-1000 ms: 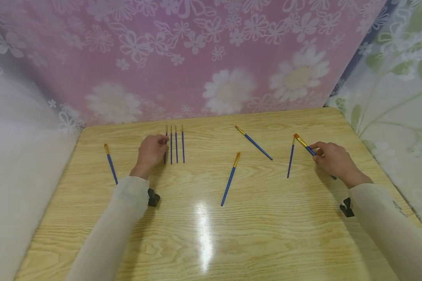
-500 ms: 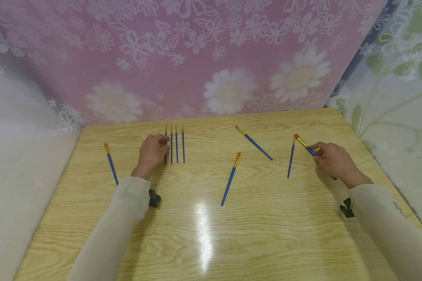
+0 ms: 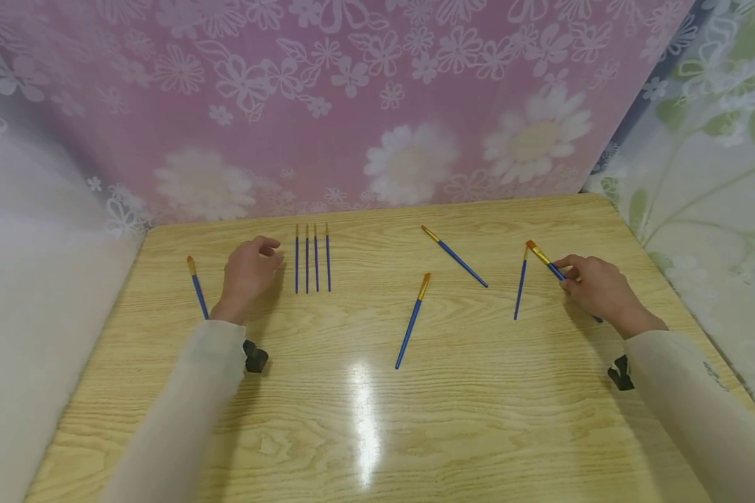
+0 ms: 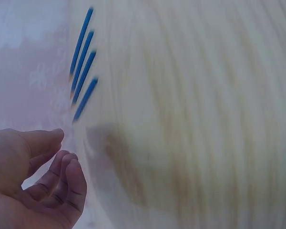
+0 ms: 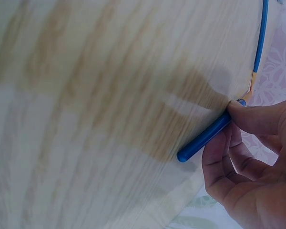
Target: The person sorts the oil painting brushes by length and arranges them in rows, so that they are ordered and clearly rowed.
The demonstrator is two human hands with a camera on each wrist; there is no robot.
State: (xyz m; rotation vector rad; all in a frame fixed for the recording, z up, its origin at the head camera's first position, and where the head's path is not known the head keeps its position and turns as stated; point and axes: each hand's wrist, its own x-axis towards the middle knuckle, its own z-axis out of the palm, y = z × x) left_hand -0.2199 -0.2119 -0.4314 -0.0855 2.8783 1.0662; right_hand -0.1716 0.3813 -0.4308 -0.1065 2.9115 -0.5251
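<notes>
You pinch the wide brush (image 3: 539, 251) in your right hand (image 3: 594, 286) at the right; swinging it could knock the thin brush (image 3: 521, 288) beside its tip. Your left hand (image 3: 248, 271), loosely curled and empty, could nudge the row of four brushes (image 3: 317, 258) to its right. No container shows, only the table (image 3: 302, 433).
</notes>
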